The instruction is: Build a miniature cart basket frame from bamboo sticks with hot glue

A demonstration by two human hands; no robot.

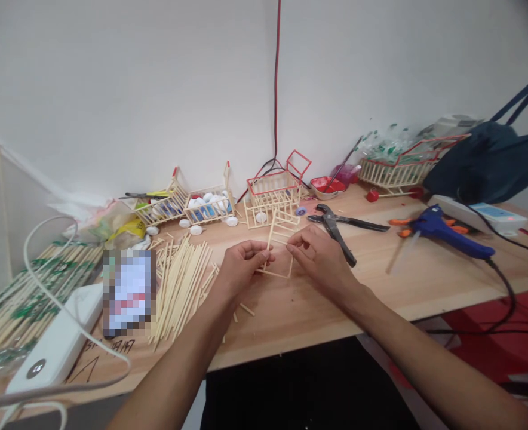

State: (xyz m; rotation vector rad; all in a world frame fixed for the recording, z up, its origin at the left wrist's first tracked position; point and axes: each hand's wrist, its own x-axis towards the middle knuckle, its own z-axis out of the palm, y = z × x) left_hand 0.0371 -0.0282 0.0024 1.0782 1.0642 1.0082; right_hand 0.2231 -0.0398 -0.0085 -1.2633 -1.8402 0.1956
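Observation:
Between my hands, above the front of the wooden table (335,304), is a small ladder-like frame of pale wooden sticks (284,226). My left hand (246,263) pinches its left side rail. On the opposite side, the fingertips of my right hand (315,254) are pressed together on the right rail; whether they also hold a loose stick I cannot make out. Just behind the frame stands a stick-built cart (273,190) with a red-painted rim and handle. A pile of loose wooden sticks (183,286) lies left of my left hand.
Black pliers (335,230) and a blue glue gun (452,233) lie to the right. Farther back are a red paint dish (327,187) and a cart of bottle caps (210,206). On the left are a phone (129,292), a white power strip (58,340) and bundled sticks (35,286).

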